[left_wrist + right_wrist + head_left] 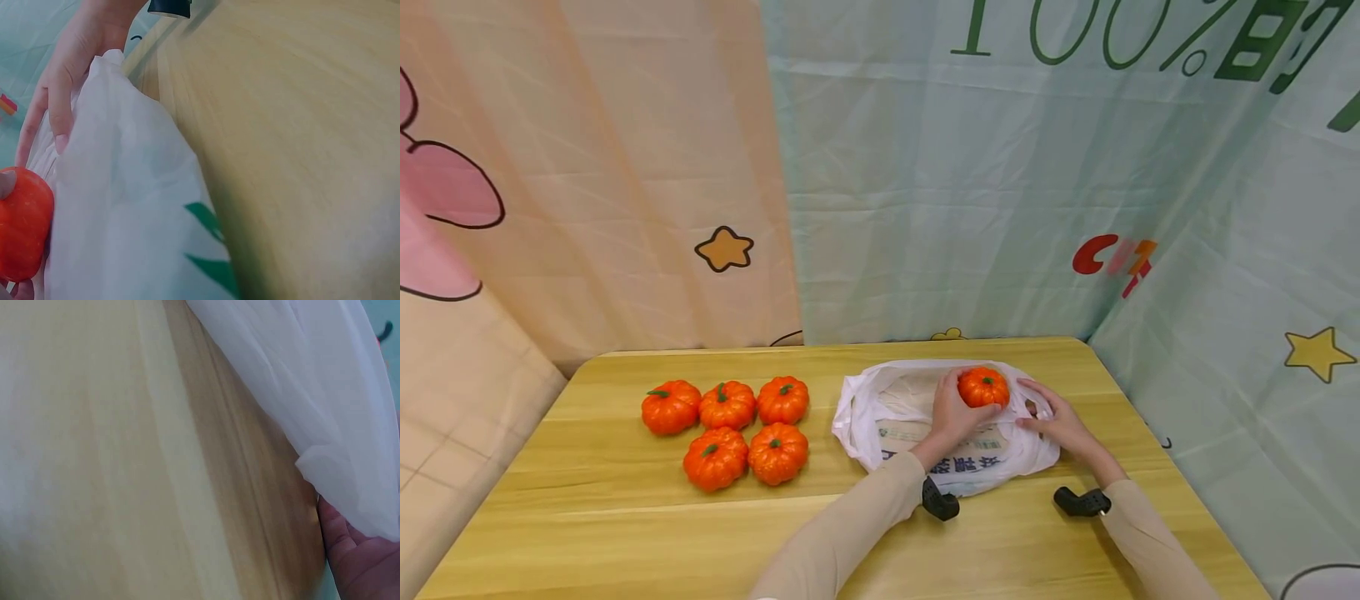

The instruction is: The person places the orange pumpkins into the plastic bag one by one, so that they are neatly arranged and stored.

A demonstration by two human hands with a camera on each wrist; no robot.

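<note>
Gripped one orange pumpkin (985, 387) in the left hand (957, 415), with thumb and curled fingers round its sides, at the open mouth of a white plastic bag (859, 417), toward the right end. Touched the right edge of that bag with the right hand (1062, 423), with thumb and forefinger spread; could not tell, with film covering part of the hand, about any pinch. Saw the bag lying on a wooden table (625, 529), with dark lettering (977, 463) at its near side and green marks (214, 274) in the left wrist view. Counted five more pumpkins (716, 459) left of the bag, three in the far row and two in the near row. Noted beige sleeves (868, 517) and, behind the table, printed cloth (925, 233).
</note>
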